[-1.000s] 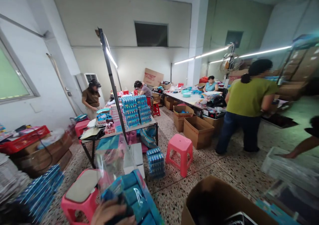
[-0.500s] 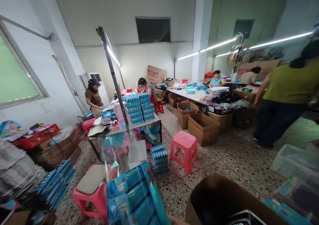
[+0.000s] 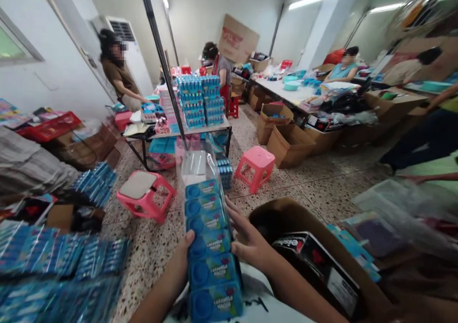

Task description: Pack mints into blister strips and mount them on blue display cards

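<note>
Your two hands meet on a clear film pack of blue Caramelo Macizo boxes [image 3: 213, 246], held in front of you with six boxes in a single row running away from you and the transparent film reaching past the farthest one. Your left hand [image 3: 180, 257] has its thumb pressed on the pack's left edge, a grip closed on that side, though its other fingers are hidden. Your right hand [image 3: 250, 239] lies along the right side, its grip spread, fingers stretched out and the thumb tip against the edge. Just right of that hand stands an open cardboard box [image 3: 307, 213] with a black printed carton [image 3: 322, 261] inside. Ahead of you are a pink stool with a pale pad [image 3: 139, 184] and a plain pink stool [image 3: 260, 155]. Beyond them, a bench [image 3: 214, 128] carries a tall stack of blue boxes [image 3: 200, 101]; wrapped blue bundles [image 3: 39, 251] lie at your lower left.
</note>
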Demonstrator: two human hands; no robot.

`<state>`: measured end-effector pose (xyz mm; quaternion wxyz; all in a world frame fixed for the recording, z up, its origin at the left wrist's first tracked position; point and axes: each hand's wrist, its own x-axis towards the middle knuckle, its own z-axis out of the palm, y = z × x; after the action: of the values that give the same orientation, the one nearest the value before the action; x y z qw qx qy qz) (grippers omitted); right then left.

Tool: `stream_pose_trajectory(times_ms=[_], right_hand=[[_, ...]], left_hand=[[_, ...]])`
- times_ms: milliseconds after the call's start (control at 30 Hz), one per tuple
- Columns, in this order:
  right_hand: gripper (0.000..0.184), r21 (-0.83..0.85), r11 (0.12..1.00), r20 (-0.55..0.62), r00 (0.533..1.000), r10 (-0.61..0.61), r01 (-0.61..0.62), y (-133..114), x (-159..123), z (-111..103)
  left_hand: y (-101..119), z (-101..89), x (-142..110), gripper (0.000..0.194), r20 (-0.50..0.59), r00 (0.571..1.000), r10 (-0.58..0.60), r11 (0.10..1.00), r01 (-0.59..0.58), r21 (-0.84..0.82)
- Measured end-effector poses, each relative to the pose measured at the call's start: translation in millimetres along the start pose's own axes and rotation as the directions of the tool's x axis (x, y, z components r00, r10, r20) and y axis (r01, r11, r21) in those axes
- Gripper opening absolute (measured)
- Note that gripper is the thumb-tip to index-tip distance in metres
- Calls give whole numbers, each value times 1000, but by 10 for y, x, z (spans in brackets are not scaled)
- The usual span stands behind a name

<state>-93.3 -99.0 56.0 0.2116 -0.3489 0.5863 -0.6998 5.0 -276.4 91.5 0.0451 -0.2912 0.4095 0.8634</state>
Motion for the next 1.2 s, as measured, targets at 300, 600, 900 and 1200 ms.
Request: stream_pose_trajectory(times_ms=[300, 600, 900, 1200], right_hand=[[129, -197, 969, 176, 967, 183, -148, -2, -311, -192], [136, -190, 981, 219, 972, 85, -43, 74, 260, -153], [146, -109, 962, 443, 854, 272, -250, 335, 730, 9], [126, -19, 946, 671, 698, 252, -324, 820, 1734, 826]], left_hand=[[-154, -131, -44, 80, 101, 954, 283, 921, -299, 247], [81, -147, 126, 87, 155, 928, 339, 900, -368, 233], [137, -617, 12, 120, 144, 866, 479, 826, -500, 261], [274, -1420, -76, 143, -236, 869, 436, 892, -383, 239]])
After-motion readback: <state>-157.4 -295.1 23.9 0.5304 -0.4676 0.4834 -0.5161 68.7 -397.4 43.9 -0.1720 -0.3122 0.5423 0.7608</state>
